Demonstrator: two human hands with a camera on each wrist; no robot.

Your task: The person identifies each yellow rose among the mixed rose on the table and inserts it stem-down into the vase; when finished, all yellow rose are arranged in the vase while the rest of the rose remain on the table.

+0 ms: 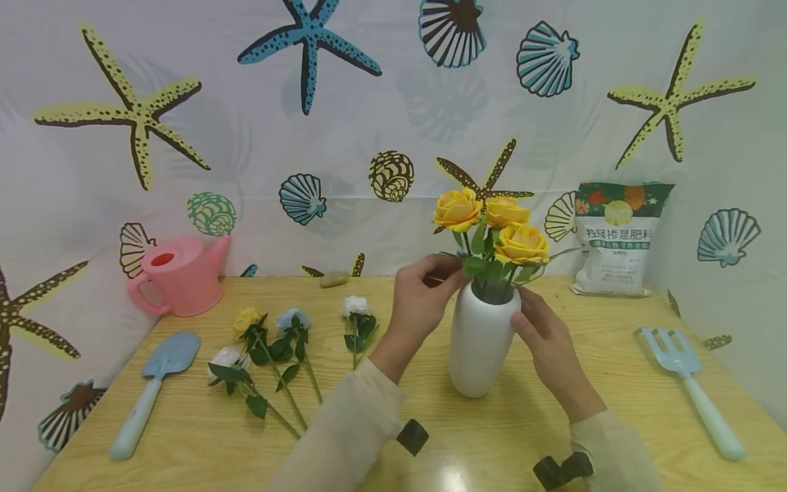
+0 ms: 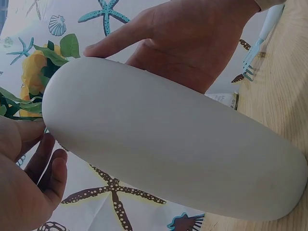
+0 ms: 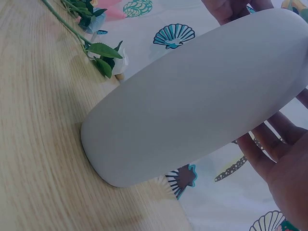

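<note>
Centre of the head view, a white vase [image 1: 480, 342] stands upright on the wooden table [image 1: 197, 430], three yellow roses [image 1: 492, 229] rising from its mouth. The left hand [image 1: 423, 301] — fingers curled — pinches a stem at the vase's rim, just left of the leaves. The right hand [image 1: 546, 338] rests against the vase's right shoulder, fingers fairly straight and touching its wall. Left of centre lie loose roses [image 1: 277, 348] — white, yellow, pale blue. A pink watering can [image 1: 180, 275] sits at far left, a fertiliser bag [image 1: 617, 239] at upper right.
</note>
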